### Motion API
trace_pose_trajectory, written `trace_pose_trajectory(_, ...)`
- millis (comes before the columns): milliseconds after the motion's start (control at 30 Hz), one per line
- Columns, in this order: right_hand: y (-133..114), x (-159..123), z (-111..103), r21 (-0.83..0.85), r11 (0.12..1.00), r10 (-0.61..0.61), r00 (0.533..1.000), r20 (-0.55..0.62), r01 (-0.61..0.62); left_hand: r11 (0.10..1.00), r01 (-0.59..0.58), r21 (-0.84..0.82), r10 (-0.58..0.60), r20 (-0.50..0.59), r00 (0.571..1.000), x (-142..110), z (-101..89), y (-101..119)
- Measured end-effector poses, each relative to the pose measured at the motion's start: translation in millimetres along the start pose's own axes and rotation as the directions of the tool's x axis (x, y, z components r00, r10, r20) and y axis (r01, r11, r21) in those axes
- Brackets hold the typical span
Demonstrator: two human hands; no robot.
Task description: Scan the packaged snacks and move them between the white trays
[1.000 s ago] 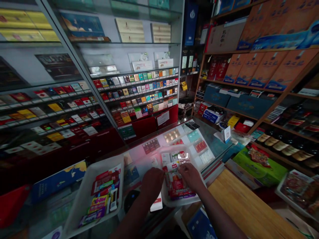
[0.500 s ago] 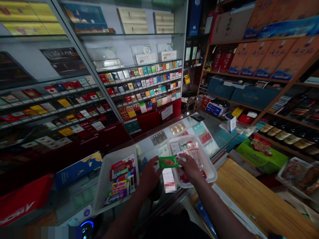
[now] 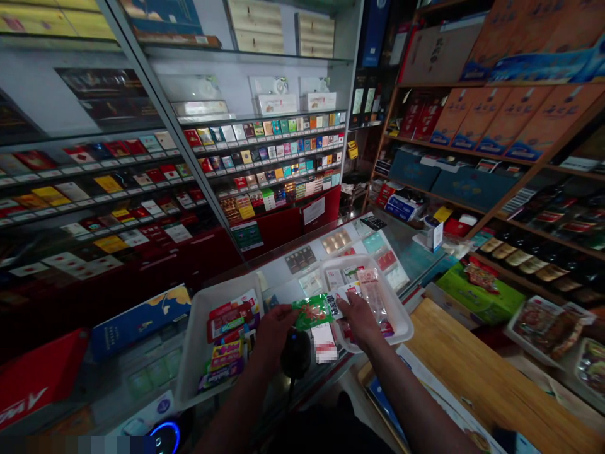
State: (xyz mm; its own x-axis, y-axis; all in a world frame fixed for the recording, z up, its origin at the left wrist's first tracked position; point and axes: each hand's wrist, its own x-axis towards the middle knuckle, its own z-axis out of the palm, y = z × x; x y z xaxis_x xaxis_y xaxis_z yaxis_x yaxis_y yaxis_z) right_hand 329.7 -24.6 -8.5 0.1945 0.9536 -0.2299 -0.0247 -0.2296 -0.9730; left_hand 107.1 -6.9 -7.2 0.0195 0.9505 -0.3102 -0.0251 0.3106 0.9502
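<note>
Between my two hands a small green snack packet (image 3: 312, 310) is stretched out, above the glass counter. My left hand (image 3: 276, 331) pinches its left end. The fingers of my right hand (image 3: 360, 320) close on the right end, where a white and dark part shows. Under my right hand is a white plastic tub (image 3: 405, 325) with several packets and a clear-wrapped pack. At the left stands another white tub (image 3: 189, 353) full of colourful candy packs. A white and red box (image 3: 324, 345) lies just below the packet, beside a black rounded device (image 3: 295, 354) with a cable.
A blue box (image 3: 142, 321) and a red box (image 3: 42, 375) rest on the left. Cigarette packs fill the display shelves (image 3: 278, 151) behind the counter. To the right are a wooden tabletop (image 3: 463, 372), a green box (image 3: 482, 284) and a calculator (image 3: 373, 222).
The green packet has shifted slightly left and turned, showing a white and dark section near my right hand. My left hand has moved a little left, uncovering more of the black device.
</note>
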Motion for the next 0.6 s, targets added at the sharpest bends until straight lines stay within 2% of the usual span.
trace_pose_trajectory(267,-4,5,3,0.035,0.998,0.056,0.998,-0.040,-0.054,1.000,0.014,0.008,-0.014,-0.015,1.000,11,-2.1,-6)
trace_pose_trajectory(600,11,20,1,0.133,0.986,0.110,0.993,-0.036,-0.104,0.999,-0.035,0.016,0.036,-0.052,0.998,24,-0.4,-8)
